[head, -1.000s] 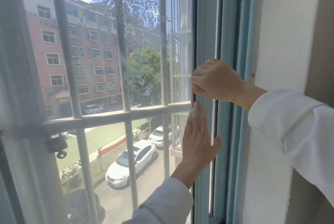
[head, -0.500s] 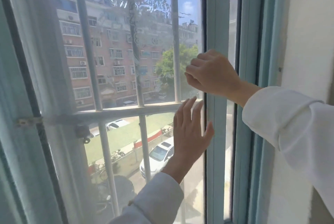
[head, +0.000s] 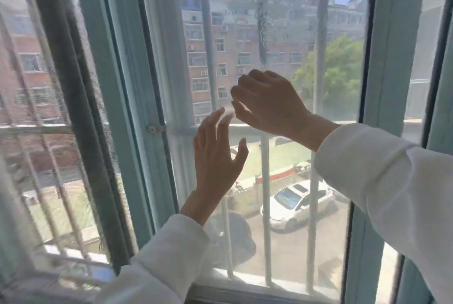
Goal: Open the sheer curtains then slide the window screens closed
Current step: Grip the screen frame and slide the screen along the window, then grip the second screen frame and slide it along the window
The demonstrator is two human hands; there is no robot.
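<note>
My left hand [head: 215, 156] is held up flat with fingers spread, palm toward the middle sliding panel [head: 289, 41]. My right hand [head: 269, 100] hovers just above and to the right of it, fingers loosely curled, holding nothing. Whether either hand touches the panel I cannot tell. The panel's teal right stile [head: 384, 78] stands well to the right of both hands. Its left stile [head: 137, 107] carries a small metal latch [head: 155, 128]. Left of that, a pane covered with fine mesh screen [head: 49, 97] shows a grainy weave. No sheer curtain is clearly in sight.
Vertical security bars [head: 208, 41] and a horizontal rail [head: 31, 129] stand outside the glass. The sill [head: 245, 286] runs along the bottom. Beyond are apartment blocks, a tree and a white car [head: 296, 200] on the street below.
My right hand has let go of the right stile and both hands have moved left toward the middle of the pane. The view has swung left, bringing the meshed left pane into sight.
</note>
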